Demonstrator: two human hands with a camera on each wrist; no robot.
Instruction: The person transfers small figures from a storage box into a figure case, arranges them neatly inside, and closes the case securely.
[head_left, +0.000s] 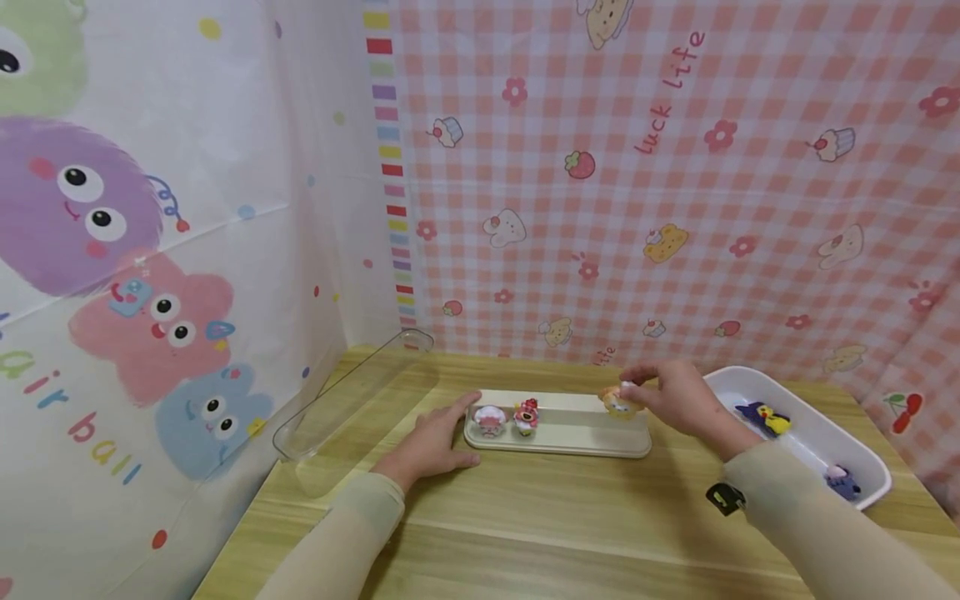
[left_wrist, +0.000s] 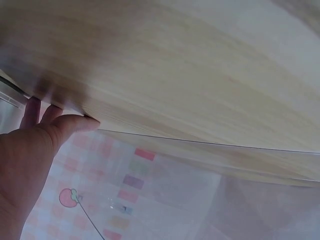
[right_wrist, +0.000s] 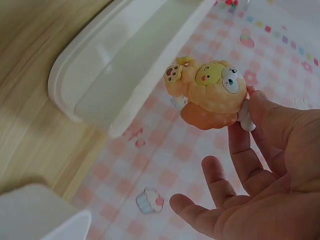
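From the head camera, the left hand (head_left: 435, 440) lay flat with straight fingers on the wooden table (head_left: 540, 517), touching the left end of the cream tray (head_left: 585, 437) that carried a pink-white figurine (head_left: 490, 419) and a red figurine (head_left: 527, 414), while the right hand (head_left: 675, 398) pinched an orange bear figurine (head_left: 619, 403) over the tray's right end, beside a white bin (head_left: 806, 425). The left wrist camera showed that hand's fingers (left_wrist: 42, 116) extended against the table edge, holding nothing. The right wrist camera showed the bear gripped at the fingertips (right_wrist: 255, 107), the other fingers loosely spread.
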